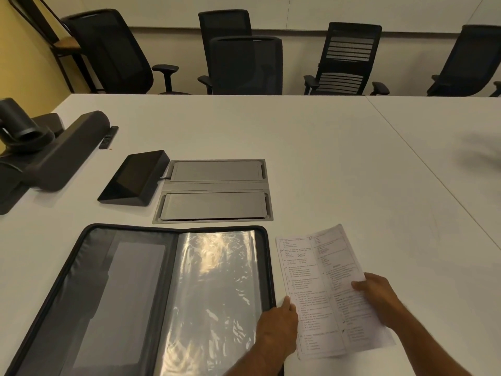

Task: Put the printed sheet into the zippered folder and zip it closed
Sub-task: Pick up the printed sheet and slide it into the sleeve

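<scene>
Printed sheet (329, 291): white page with two columns of small print, held between both hands just right of the folder; its near part is lifted, and whether its far edge touches the table cannot be told.
Left hand (278, 328): back of the hand up, over the folder's right edge; it grips the sheet's left margin, thumb tip on the paper.
Right hand (379, 299): holds the sheet's right edge, thumb on the printed face, fingers curled beneath and hidden.
Zippered folder (151, 299): lying open flat on the table (339, 164), directly left of the left hand; dark zip border all round.
Clear sleeve (214, 294): glossy plastic page on the folder's right half, next to the left hand, catching reflections.
Left inner panel (116, 297): dark grey, on the side farthest from the hands.
Cable hatch (214, 189): grey twin-lid metal plate in the tabletop, beyond the folder, ahead of the left hand.
Touch panel (134, 177): black wedge-shaped screen just left of the hatch.
Office chairs (245, 65): black, along the table's far side.
</scene>
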Demonstrator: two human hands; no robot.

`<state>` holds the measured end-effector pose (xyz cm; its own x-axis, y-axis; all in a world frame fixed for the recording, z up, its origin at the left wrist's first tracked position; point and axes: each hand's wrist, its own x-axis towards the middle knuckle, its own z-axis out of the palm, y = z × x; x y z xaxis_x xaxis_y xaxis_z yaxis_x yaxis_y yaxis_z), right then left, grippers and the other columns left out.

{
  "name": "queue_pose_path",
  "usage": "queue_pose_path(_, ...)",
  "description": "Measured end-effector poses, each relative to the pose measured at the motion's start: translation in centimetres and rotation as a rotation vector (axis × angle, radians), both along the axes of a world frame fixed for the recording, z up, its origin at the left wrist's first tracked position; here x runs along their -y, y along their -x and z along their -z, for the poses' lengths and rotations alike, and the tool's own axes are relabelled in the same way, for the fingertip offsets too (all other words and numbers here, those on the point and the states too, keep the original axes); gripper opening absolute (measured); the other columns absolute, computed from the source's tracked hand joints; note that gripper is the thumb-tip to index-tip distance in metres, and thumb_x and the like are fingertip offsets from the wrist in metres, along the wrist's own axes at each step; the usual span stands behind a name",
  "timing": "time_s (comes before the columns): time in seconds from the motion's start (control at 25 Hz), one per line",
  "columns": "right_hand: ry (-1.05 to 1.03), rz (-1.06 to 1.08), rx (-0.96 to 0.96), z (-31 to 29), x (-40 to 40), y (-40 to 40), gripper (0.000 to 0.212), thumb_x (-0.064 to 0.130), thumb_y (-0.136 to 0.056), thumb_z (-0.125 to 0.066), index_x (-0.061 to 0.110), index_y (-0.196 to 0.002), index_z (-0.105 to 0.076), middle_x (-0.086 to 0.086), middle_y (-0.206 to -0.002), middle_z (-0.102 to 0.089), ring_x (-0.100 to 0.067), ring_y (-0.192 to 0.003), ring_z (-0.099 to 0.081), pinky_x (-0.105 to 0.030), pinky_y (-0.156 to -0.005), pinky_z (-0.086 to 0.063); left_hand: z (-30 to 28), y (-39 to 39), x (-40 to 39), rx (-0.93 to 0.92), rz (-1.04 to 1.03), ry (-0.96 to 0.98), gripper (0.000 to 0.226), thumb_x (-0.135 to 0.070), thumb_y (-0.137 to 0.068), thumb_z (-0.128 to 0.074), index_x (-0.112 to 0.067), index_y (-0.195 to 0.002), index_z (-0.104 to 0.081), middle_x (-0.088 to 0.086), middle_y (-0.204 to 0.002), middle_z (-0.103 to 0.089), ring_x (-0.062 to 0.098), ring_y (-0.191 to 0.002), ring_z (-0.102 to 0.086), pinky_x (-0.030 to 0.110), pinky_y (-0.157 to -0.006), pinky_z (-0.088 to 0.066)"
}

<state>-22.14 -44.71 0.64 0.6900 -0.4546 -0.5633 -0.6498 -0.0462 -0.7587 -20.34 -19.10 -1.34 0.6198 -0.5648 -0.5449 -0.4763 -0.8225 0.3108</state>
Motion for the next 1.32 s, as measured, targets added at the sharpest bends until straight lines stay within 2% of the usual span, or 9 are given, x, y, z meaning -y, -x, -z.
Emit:
queue_pose_path(0.16,0.369,-0.158,-0.072,-0.4,-0.4,0.3,0.023,-0.001,-0.078,-0.057,0.012,-0.092,-0.070,-0.005,-0.081,-0.073,-0.023,-0.071,-0.069,-0.026,-0.058,-0.053,0.3,-0.1,-0.5,0.014,0.025,0.023,0.072,-0.029,-0.091,-0.066,-0.014,-0.149,-0.026,0.006,-0.151,-0.039,0.028,-0.111,-0.061,0.043,-0.095,-0.052)
queue_pose_path(0.24,0.427,-0.121,-0.046,-0.6,-1.1,0.3,0.021,-0.003,-0.078,-0.055,0.011,-0.084,-0.069,-0.004,-0.077,-0.071,-0.024,-0.071,-0.067,-0.027,-0.055,-0.052,0.1,-0.3,-0.8,0.015,-0.016,0.117,0.062,-0.033,-0.092,-0.063,-0.017,-0.144,-0.035,0.004,-0.147,-0.045,0.025,-0.113,-0.060,0.042,-0.097,-0.051)
queue_pose_path(0.4,0.229,-0.004,0.185,-0.4,-1.3,1.1,0.023,-0.005,-0.085,-0.057,0.012,-0.094,-0.068,-0.011,-0.092,-0.074,-0.028,-0.078,-0.071,-0.044,-0.070,-0.061,-0.9,-2.2,-0.9,-0.064,-0.515,0.577,0.079,-0.043,-0.084,-0.069,-0.035,-0.148,-0.023,-0.013,-0.141,-0.046,0.014,-0.127,-0.050,0.036,-0.103,-0.046)
queue_pose_path(0.52,0.002,0.077,0.427,-1.5,-1.4,1.5,0.020,-0.001,-0.085,-0.064,0.011,-0.102,-0.068,-0.011,-0.100,-0.075,-0.028,-0.086,-0.072,-0.033,-0.067,-0.061,-2.5,-4.2,-0.1,-0.225,-0.845,0.892,0.095,-0.043,-0.075,-0.079,-0.038,-0.148,-0.018,-0.018,-0.137,-0.042,0.007,-0.124,-0.047,0.029,-0.097,-0.050)
queue_pose_path(0.68,-0.140,0.203,0.649,-3.1,-2.6,1.0,0.073,0.050,-0.046,-0.088,0.014,-0.106,-0.067,0.003,-0.096,-0.077,-0.015,-0.086,-0.073,-0.026,-0.070,-0.060,-5.1,-5.4,1.2,-0.154,-0.818,1.105,0.024,-0.023,-0.090,-0.068,-0.037,-0.107,-0.057,-0.013,-0.108,-0.066,-0.002,-0.097,-0.064,0.019,-0.078,-0.057)
queue_pose_path(0.92,-0.154,0.306,0.723,-1.8,-3.8,1.2,0.038,0.015,-0.063,-0.082,0.017,-0.098,-0.069,-0.001,-0.102,-0.074,-0.013,-0.085,-0.072,-0.023,-0.071,-0.060,-3.6,-3.8,1.8,-0.045,-0.747,1.020,0.015,-0.030,-0.097,-0.056,-0.027,-0.111,-0.057,-0.005,-0.109,-0.066,0.007,-0.099,-0.063,0.023,-0.082,-0.058)
queue_pose_path(1.12,-0.132,0.279,0.653,-1.7,-4.5,1.7,0.083,0.060,-0.030,-0.091,0.018,-0.098,-0.068,0.003,-0.095,-0.076,-0.014,-0.083,-0.073,-0.022,-0.066,-0.059,-3.3,-3.8,1.3,0.008,-0.758,0.918,0.014,-0.019,-0.101,-0.049,-0.016,-0.110,-0.059,-0.006,-0.106,-0.063,0.002,-0.092,-0.060,0.007,-0.073,-0.051)
queue_pose_path(1.24,-0.107,0.181,0.599,-3.4,-4.3,1.2,0.071,0.037,-0.049,-0.094,0.020,-0.109,-0.060,-0.009,-0.114,-0.070,-0.022,-0.090,-0.071,-0.031,-0.069,-0.061,-4.9,-4.4,0.8,0.067,-0.734,0.924,0.010,-0.017,-0.101,-0.047,-0.017,-0.098,-0.057,-0.007,-0.098,-0.063,0.002,-0.082,-0.062,0.010,-0.065,-0.054)
queue_pose_path(1.32,0.145,0.159,0.532,-4.9,-3.5,0.3,0.087,0.014,-0.060,-0.090,0.024,-0.132,-0.041,-0.010,-0.140,-0.048,-0.024,-0.116,-0.056,-0.043,-0.093,-0.053,-5.9,-5.3,0.0,0.114,-0.688,0.895,0.014,-0.014,-0.100,-0.046,-0.017,-0.092,-0.058,-0.007,-0.090,-0.064,0.003,-0.076,-0.062,0.014,-0.061,-0.055)
